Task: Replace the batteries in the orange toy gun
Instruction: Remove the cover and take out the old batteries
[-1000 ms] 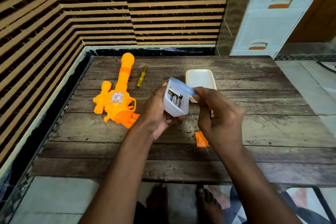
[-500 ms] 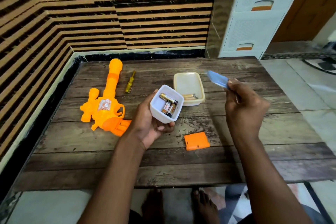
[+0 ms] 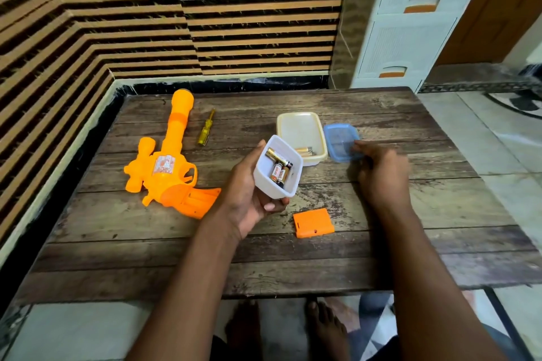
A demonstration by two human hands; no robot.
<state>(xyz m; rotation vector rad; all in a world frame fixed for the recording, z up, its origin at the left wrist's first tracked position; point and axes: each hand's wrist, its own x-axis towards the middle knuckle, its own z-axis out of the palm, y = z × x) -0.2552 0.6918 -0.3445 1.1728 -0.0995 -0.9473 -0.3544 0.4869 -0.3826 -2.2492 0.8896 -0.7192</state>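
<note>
- The left hand (image 3: 249, 202) cups a small white plastic tub (image 3: 278, 170), tilted and raised off the wooden plank table (image 3: 146, 231); several black-and-gold batteries (image 3: 278, 168) lie inside.
- The right hand (image 3: 381, 176) rests just beside a blue translucent lid (image 3: 341, 142), its fingertips at the lid's edge.
- A cream rectangular tray (image 3: 300, 133) holds more batteries.
- An orange plastic toy gun (image 3: 167, 161) lies on the left side, a yellow-handled screwdriver (image 3: 206, 132) beside its barrel.
- A flat orange battery cover (image 3: 313, 223) lies near the left hand.

Batteries (image 3: 278, 170) in tub (image 3: 265, 182); lid (image 3: 341, 142) right of tray (image 3: 302, 126)
</note>
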